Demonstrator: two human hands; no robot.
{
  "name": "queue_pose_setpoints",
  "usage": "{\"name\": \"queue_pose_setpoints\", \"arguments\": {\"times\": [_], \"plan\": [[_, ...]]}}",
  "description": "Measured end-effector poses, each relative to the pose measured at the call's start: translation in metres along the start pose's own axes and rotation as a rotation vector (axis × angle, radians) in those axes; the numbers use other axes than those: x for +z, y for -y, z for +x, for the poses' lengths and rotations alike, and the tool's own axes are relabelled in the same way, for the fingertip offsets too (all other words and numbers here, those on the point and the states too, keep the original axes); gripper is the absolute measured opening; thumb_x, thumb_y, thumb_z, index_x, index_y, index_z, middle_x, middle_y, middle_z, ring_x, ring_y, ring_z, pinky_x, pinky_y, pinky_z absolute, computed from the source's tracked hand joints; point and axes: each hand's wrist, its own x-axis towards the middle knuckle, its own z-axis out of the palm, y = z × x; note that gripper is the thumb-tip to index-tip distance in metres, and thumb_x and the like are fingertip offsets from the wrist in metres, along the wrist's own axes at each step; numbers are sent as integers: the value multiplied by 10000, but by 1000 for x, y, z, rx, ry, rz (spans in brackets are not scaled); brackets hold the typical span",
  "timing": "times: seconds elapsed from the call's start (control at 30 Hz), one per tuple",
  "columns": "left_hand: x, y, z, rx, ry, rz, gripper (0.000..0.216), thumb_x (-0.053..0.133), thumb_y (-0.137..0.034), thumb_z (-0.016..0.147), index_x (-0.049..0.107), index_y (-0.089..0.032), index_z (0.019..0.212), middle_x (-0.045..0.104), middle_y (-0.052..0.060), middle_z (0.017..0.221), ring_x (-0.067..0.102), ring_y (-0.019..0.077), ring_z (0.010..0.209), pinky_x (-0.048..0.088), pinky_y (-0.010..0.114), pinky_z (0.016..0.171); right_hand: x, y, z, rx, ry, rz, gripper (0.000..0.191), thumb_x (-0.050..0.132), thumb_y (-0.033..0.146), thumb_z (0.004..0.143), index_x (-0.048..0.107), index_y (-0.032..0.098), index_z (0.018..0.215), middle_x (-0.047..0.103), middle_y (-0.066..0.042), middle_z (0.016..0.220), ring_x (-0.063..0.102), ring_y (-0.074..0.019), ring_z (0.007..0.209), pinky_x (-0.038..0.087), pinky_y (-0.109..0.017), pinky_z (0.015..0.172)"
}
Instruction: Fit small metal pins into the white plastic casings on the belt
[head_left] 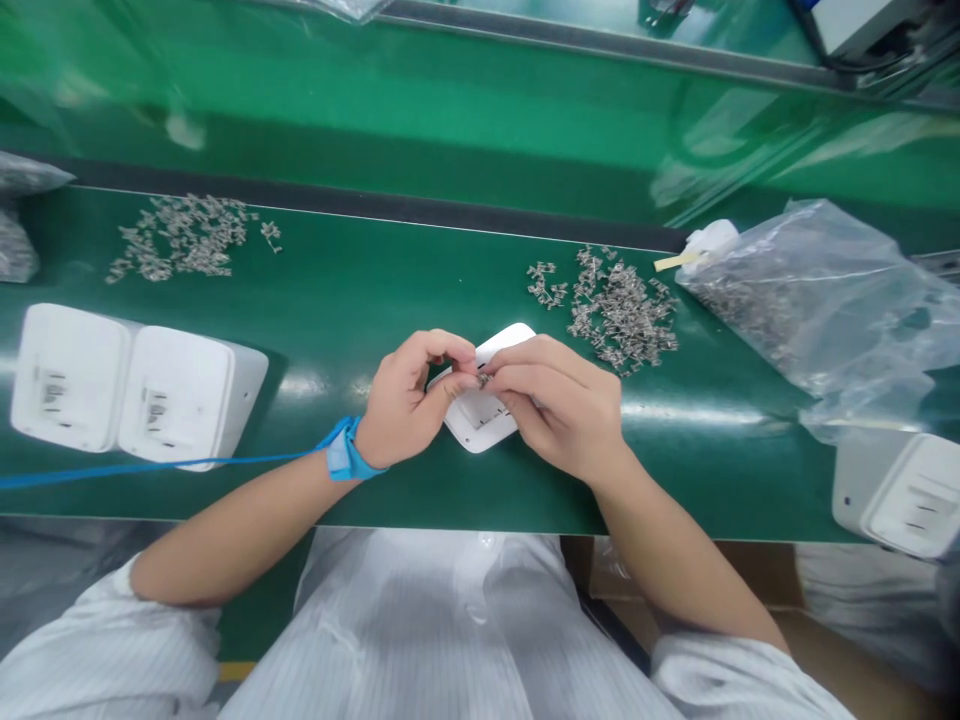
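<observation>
Both hands [409, 398] [566, 400] pinching metal part [484, 379], white casing [484, 432] beneath, green tabletop [390, 290], green panel [450, 140] behind

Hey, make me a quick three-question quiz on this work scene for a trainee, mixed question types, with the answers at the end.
1. Multiple choice. Which wrist wears the blue strap? A) right; B) left; C) both.
2. True or false. The white housing between the left hand and the right hand lies nearer the right pile of small metal parts than the left pile.
3. Fill the gap. On the far left, ___ other white housings sit side by side.

Key: 1. B; 2. true; 3. two.
</observation>
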Motion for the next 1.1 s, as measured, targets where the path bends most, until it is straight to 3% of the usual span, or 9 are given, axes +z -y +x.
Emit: {"name": "queue_pose_setpoints", "arguments": {"times": [0.2,0.43,0.53,0.73,1.1], "plan": [[-1,-2,3,-95,63,-187,127,697,-247,909,619,-210,1001,671,15,872,654,112,780,549,234,667,4,1,1,-76,-97,-86,212,565,55,905,654,247,894,650,-40,921,623,-158,796,508,-299,643],[-5,-2,2,-119,115,-118,150,656,-340,939,607,-211,996,655,24,863,630,128,774,546,268,685,-2,2,3,41,48,75,149,552,120,948,621,236,888,625,-41,929,623,-161,831,523,-315,704],[-6,-2,1,-6,123,17,111,604,-335,968,599,-230,1005,671,24,875,636,142,790,528,299,724,-6,3,5,111,101,177,120,573,175,957,625,232,864,629,-42,930,630,-168,849,532,-319,711],[-7,-4,1,487,91,391,100,518,-194,990,582,-254,942,732,-23,893,688,113,793,479,324,803,-11,8,5,292,202,373,94,599,166,943,619,223,872,658,-9,835,622,-144,774,528,-297,695],[-10,-3,-5,548,73,445,91,566,-166,957,600,-250,965,752,7,966,732,136,927,529,323,794,-5,13,2,542,56,614,155,669,62,771,646,208,818,683,-20,839,660,-156,792,568,-283,672]]}}
